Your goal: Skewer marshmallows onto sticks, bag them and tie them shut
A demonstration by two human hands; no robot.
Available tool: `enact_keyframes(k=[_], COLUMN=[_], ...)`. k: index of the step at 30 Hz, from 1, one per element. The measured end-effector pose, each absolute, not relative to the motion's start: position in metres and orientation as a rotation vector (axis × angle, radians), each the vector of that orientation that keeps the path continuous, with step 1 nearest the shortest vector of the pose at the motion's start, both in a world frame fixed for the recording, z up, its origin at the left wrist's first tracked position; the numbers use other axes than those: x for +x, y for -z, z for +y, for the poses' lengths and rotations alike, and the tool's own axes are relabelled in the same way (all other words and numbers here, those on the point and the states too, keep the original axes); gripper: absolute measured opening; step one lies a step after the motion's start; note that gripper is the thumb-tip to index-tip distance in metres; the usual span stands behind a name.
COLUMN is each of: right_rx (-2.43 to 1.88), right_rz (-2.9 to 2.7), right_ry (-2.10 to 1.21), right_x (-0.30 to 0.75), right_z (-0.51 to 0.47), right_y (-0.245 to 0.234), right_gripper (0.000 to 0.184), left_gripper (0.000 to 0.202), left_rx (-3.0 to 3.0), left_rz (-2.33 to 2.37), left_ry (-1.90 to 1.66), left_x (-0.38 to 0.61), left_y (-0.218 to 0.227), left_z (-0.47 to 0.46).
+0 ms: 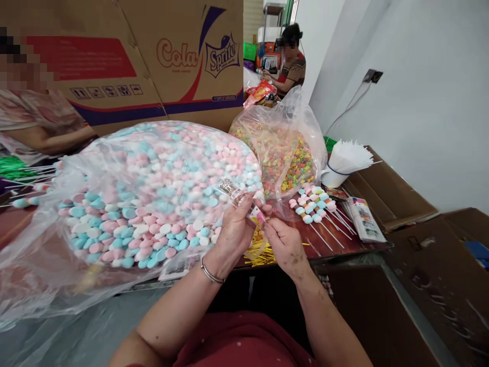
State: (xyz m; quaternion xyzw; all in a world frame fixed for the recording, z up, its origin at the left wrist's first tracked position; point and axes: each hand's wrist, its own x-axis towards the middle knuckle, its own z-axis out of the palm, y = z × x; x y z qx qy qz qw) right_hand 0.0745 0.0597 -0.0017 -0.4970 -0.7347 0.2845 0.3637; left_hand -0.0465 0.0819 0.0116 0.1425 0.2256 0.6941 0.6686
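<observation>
In front of my chest, my left hand (239,224) is closed around a small printed clear plastic bag (255,214), whose top sticks out beyond the fingers. My right hand (284,242) pinches the bag's lower end; what lies between those fingertips is hidden. Gold twist ties (264,255) lie on the table edge beneath the hands. Beyond my left hand, a big clear sack (183,153) spills pink, white and blue marshmallows (141,239). To the right lie several marshmallow skewers (315,204) on white sticks, beside a stack of printed bags (364,221).
Behind stands a clear sack of colourful ring-shaped candies (294,163). A white cup (334,176) holds many white sticks. Open cardboard boxes (382,193) line the right side. A large carton (183,66) rises at the back, with one person at left and another farther off.
</observation>
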Motion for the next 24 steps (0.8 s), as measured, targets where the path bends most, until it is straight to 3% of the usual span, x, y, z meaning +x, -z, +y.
enact_keyframes(k=[5, 8, 11, 14, 18, 21, 24], right_rx=[-1.260, -1.233, -1.175, -1.040, -0.852, -0.784, -0.759], right_rz=[-1.922, -2.071, -2.328, -2.594, -2.824, -2.958, -3.096], right_ry=[-0.685, -0.679, -0.615, -0.522, -0.399, -0.322, -0.347], right_x=[0.097, 0.119, 0.134, 0.134, 0.115, 0.102, 0.094], right_z=[0.066, 0.069, 0.074, 0.079, 0.082, 0.081, 0.089], right_y=[-0.010, -0.027, -0.050, -0.075, -0.102, -0.115, -0.127], right_gripper=[0.032, 0.032, 0.035, 0.033, 0.028, 0.029, 0.026], left_gripper=[0.039, 0.033, 0.052, 0.044, 0.010, 0.019, 0.033], left_rx=[0.457, 0.622, 1.190, 1.768, 1.931, 1.736, 1.512], left_rz=[0.594, 0.945, 1.308, 1.198, 0.815, 0.663, 0.625], left_ry=[-1.499, -1.874, -2.074, -1.580, -0.815, -0.596, -0.627], left_x=[-0.059, -0.089, -0.116, -0.124, -0.114, -0.106, -0.098], left_y=[-0.001, 0.000, -0.014, -0.038, -0.052, -0.041, -0.024], left_z=[0.072, 0.058, 0.042, 0.037, 0.049, 0.057, 0.055])
